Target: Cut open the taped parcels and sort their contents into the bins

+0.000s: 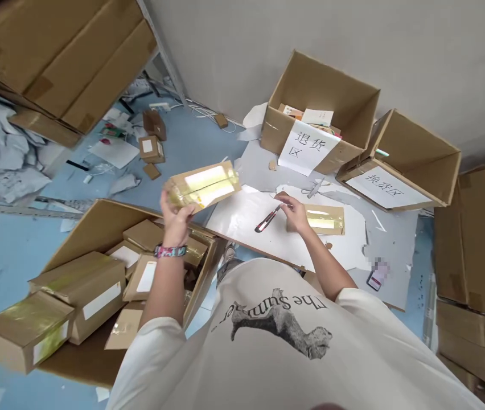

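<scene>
The left hand (176, 225) grips a tape-wrapped cardboard parcel (202, 185) in midair; the right hand (294, 213), its grip unclear, rests between a utility knife (267, 220) and a second taped parcel (323, 220) on a white sheet (234, 222). Two signed cartons (311, 108) (409, 154) stand beyond, with a parcel-filled carton (97, 228) at left.

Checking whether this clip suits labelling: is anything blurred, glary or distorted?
In the head view, the taped parcel in the left hand looks soft with motion blur and has glare on its tape; the phone is partly pixelated; wide-angle distortion skews the frame's edges.
</scene>
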A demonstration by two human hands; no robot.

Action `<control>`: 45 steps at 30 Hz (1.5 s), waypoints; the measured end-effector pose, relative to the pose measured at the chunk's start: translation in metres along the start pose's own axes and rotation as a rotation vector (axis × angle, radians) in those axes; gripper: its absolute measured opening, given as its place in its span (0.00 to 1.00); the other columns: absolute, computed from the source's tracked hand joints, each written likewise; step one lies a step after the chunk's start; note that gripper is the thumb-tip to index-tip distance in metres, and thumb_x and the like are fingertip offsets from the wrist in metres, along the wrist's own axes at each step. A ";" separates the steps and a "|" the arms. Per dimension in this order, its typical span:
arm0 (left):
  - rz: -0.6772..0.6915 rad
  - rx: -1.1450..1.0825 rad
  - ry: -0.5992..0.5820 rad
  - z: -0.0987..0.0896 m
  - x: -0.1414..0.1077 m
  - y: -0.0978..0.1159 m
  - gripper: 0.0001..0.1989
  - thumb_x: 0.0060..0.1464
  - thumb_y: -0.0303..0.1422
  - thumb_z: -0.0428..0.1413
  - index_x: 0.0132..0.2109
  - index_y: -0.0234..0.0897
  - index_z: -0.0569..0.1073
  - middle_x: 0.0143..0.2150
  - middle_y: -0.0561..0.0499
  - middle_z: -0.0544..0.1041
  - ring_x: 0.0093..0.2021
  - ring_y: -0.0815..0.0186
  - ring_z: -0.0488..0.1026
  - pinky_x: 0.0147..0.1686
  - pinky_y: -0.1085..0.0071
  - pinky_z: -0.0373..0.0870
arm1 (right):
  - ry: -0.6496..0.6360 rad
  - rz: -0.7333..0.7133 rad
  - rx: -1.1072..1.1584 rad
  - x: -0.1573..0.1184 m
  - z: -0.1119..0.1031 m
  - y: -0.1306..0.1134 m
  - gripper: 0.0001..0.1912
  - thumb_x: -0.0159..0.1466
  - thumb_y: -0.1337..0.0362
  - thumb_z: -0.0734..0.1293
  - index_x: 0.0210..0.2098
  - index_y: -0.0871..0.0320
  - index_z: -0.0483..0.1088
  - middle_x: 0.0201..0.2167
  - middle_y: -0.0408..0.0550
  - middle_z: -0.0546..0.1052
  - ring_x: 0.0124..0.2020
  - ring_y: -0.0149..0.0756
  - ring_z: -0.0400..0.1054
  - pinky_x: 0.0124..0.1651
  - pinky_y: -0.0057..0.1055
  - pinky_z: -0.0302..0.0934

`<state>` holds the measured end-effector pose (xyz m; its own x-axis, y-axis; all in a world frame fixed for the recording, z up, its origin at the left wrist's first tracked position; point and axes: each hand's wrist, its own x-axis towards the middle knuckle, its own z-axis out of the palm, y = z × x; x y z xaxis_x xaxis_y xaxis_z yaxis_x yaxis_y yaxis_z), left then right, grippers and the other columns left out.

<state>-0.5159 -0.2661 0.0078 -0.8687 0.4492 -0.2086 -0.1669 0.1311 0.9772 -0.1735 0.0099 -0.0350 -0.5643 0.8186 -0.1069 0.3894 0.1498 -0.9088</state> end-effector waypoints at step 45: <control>-0.527 1.048 0.193 -0.244 -0.114 -0.205 0.60 0.61 0.44 0.67 0.89 0.30 0.48 0.88 0.20 0.55 0.87 0.27 0.53 0.83 0.28 0.48 | -0.529 -0.125 -0.157 0.011 0.203 -0.117 0.31 0.71 0.33 0.75 0.58 0.50 0.85 0.57 0.57 0.90 0.61 0.57 0.85 0.71 0.58 0.77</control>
<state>-0.4963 -0.5599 -0.1596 -0.8782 -0.0049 -0.4782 -0.1392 0.9593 0.2457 -0.3729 -0.1112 -0.0115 -0.8852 0.4063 -0.2266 0.3772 0.3416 -0.8608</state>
